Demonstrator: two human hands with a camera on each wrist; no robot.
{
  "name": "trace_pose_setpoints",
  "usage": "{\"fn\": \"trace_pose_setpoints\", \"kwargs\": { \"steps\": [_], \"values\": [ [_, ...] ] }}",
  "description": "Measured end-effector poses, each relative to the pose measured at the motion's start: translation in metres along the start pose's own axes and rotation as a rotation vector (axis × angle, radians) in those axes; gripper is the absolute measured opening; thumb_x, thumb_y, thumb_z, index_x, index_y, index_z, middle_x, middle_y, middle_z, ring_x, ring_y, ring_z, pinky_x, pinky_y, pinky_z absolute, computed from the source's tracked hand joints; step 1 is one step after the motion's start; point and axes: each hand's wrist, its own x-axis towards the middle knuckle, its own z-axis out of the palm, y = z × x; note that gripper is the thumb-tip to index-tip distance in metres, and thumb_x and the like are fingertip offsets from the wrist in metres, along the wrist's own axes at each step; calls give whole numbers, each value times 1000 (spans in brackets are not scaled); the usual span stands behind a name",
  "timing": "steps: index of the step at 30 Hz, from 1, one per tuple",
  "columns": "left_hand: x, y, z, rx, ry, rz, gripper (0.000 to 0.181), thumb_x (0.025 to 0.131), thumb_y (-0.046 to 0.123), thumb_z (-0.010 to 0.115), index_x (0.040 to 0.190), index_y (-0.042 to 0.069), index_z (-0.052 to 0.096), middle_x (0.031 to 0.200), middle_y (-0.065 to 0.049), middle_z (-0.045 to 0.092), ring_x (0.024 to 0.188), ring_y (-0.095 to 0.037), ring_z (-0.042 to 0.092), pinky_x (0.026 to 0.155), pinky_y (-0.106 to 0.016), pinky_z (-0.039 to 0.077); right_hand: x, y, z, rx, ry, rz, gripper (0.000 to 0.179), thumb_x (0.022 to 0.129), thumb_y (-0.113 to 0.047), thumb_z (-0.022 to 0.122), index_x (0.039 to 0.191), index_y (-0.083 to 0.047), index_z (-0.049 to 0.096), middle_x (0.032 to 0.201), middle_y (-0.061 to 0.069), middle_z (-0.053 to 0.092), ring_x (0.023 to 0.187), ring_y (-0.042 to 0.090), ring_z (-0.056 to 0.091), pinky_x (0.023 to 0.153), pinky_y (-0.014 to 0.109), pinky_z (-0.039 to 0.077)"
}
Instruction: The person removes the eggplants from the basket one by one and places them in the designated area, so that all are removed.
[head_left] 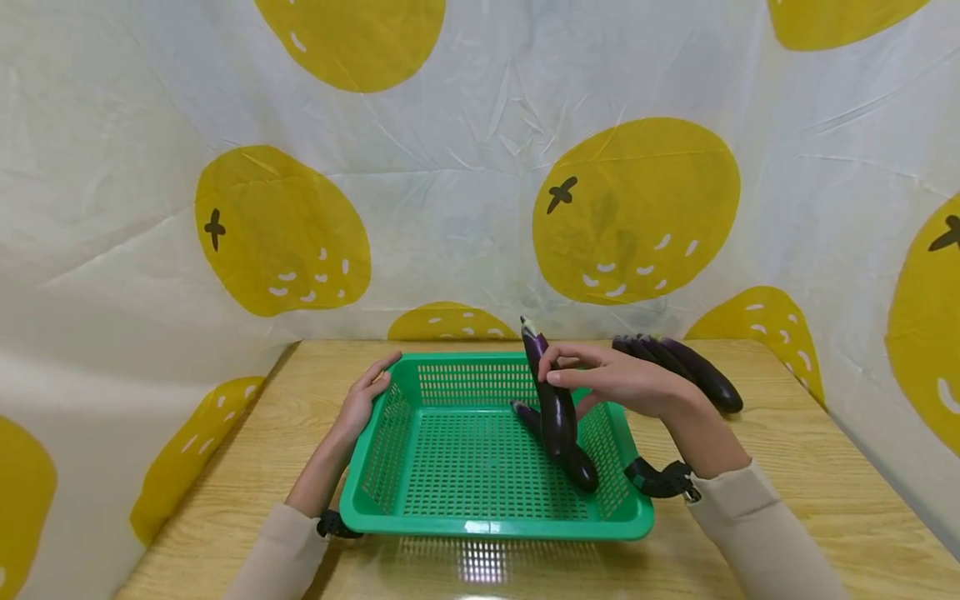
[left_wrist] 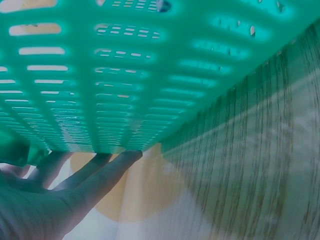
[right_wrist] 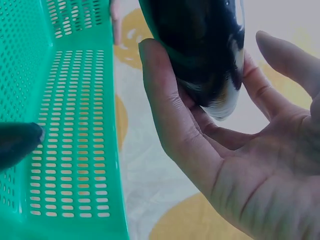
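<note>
My right hand (head_left: 611,379) grips a long dark purple eggplant (head_left: 557,417) between thumb and fingers, above the right part of a green plastic basket (head_left: 495,527). The eggplant tilts, stem end up, and overlaps a second eggplant (head_left: 583,473) lying inside the basket. In the right wrist view the fingers wrap the sides of the held eggplant (right_wrist: 200,45), and the other eggplant (right_wrist: 17,142) shows at the left. My left hand (head_left: 363,404) rests against the basket's left side. Its fingers (left_wrist: 102,185) stretch straight along the slotted outer wall in the left wrist view.
Several more eggplants (head_left: 701,373) lie side by side on the wooden table (head_left: 787,483) at the back right, partly behind my right hand. A white cloth with yellow fruit prints (head_left: 465,208) hangs behind the table and along its sides.
</note>
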Motion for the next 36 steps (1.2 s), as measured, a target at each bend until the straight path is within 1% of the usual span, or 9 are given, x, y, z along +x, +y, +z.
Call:
{"fn": "trace_pose_setpoints", "kwargs": {
  "steps": [5,10,14,18,21,24,26,31,36],
  "values": [
    [1,0,0,2,4,0,49,114,25,34,162,12,36,165,-13,38,116,-6,53,92,-16,43,-10,3,-7,4,45,-50,23,110,-27,52,120,-7,56,134,16,48,119,37,53,85,53,58],
    [0,0,0,-3,8,-11,49,114,26,34,162,15,37,165,-12,38,118,-7,53,93,-17,43,-20,7,-15,23,58,-109,18,111,-20,49,120,-5,55,135,20,45,113,33,55,84,54,59],
    [-1,0,0,-20,10,-22,48,114,27,34,162,17,38,164,-12,40,117,-8,55,94,-18,44,-28,11,-19,16,95,-125,19,111,-20,48,120,-6,55,140,18,42,118,26,53,82,51,58],
    [0,-1,0,-22,11,-25,48,114,26,35,162,17,38,164,-10,40,117,-6,55,94,-17,44,-34,15,-23,9,135,-128,19,111,-20,47,121,-6,55,136,17,41,108,22,55,81,48,57],
    [0,-1,0,-12,5,-16,49,114,25,35,162,15,37,166,-11,37,119,-6,54,93,-16,44,-37,20,-25,23,143,-150,17,112,-18,45,122,-6,54,125,18,42,93,22,55,79,46,57],
    [0,-2,0,-6,2,-12,49,114,25,34,162,14,36,167,-12,35,122,-8,52,94,-16,43,-40,24,-27,43,144,-178,16,112,-15,44,122,-6,53,121,16,42,88,22,54,77,43,57],
    [-1,-2,0,-4,4,-16,49,114,26,35,162,15,37,168,-10,35,124,-9,50,94,-16,42,-42,27,-29,47,147,-197,16,112,-14,43,121,-6,53,118,16,43,85,22,53,76,41,57],
    [-1,-3,-1,2,7,-20,48,114,26,35,162,17,38,167,-9,37,126,-11,50,95,-17,42,-47,33,-33,42,165,-231,15,112,-12,42,121,-7,53,117,14,44,88,21,55,77,38,58],
    [1,-3,0,11,11,-19,48,114,27,36,162,18,38,167,-9,37,133,-19,48,95,-17,42,-52,38,-41,66,156,-272,16,112,-8,39,122,-7,52,119,15,45,94,19,59,81,39,61]
  ]
}}
